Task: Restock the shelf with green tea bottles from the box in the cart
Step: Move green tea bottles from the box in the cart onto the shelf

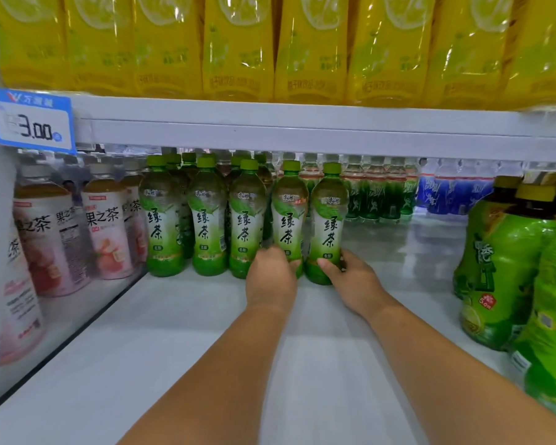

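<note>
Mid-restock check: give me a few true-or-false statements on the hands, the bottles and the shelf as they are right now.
1. The left hand grips a green tea bottle near its base. True.
2. The right hand is empty. False: it grips a second green tea bottle near its base.
3. Both held bottles lie on their sides. False: they stand upright on the shelf.
4. The price tag reads 3.00. True.
5. Yellow packs fill the level above. True.
6. The pink bottles stand right of the green tea. False: they stand to its left.
</note>
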A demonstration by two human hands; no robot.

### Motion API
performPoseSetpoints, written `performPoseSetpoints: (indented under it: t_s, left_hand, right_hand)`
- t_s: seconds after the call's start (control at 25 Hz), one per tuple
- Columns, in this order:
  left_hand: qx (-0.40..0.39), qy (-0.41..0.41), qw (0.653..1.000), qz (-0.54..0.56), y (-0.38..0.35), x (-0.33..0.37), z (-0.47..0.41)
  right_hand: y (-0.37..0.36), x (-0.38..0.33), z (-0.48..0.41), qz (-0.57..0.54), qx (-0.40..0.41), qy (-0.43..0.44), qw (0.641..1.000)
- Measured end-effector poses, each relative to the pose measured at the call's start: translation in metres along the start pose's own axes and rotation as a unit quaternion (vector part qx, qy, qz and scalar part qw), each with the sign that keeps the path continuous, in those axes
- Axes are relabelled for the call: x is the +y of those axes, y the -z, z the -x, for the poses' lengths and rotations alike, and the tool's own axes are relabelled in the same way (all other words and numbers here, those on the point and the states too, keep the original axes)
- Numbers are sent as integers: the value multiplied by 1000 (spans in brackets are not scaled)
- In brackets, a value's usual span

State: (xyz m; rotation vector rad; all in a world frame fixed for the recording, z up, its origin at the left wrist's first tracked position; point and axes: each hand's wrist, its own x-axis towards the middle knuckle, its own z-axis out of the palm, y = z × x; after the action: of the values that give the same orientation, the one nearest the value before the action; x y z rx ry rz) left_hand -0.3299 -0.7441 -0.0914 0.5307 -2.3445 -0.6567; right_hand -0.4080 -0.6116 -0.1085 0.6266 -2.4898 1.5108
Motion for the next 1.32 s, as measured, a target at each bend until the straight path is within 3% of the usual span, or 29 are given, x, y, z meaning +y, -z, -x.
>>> performPoseSetpoints:
  t_s: [0.4,0.64,0.88,1.12,1.32]
  left_hand:
    - [24,10,1000,16,-5,-6,0]
    - [39,13,999,-26,-3,-8,1]
    - [32,28,999,17,0,-9,2]
    - [-39,71,990,112,16,-11,17]
    - [-159,127,960,192,52,-11,39]
  right_hand:
    - [0,-3,-2,115,-32,-40,992]
    - [1,-4,2,96,-19,-35,995]
    - [2,-7,4,92,-14,-31,995]
    - [7,-10,9,48,37,-61,996]
    - [18,-28,37,-86,32,-112,989]
